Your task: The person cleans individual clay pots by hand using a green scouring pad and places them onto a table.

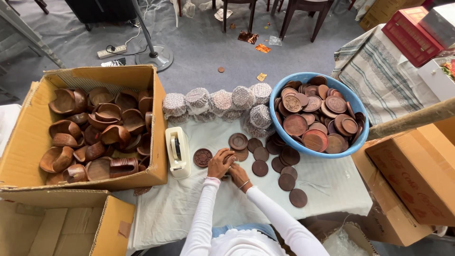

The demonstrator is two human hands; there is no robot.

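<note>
Your left hand (pixel 219 164) and right hand (pixel 238 174) meet at the middle of the table, both curled around a small brown wooden disc (pixel 229 155) that lies on the white cloth (pixel 327 185). Fingers are bent close together over it; how firmly either hand grips it, you cannot tell from here, since the hands hide most of the disc.

Just left of your left hand lies a carved round disc (pixel 203 157) with a patterned face. Right of your hands, plain dark discs (pixel 287 181) are spread flat on the cloth, some overlapping, one rimmed piece (pixel 238 141) just above your fingers.

Left again stands a white tape dispenser (pixel 177 152), touching the side of an open cardboard box (pixel 28 137) full of curved wooden bowls (pixel 102 135). A second, flattened cardboard box (pixel 57 223) sits near the bottom left corner.

Behind the discs, a row of bundles wrapped in foam netting (pixel 222 104) runs across the far edge of the table. To their right a blue plastic basin (pixel 360 128) holds a heap of round wooden lids and coasters (pixel 313 114).

Far right: more cardboard cartons (pixel 417 166), a striped cloth (pixel 379 76), a red box (pixel 410 28). On the grey floor beyond, a fan base (pixel 154 57) and a power strip (pixel 112 50).
</note>
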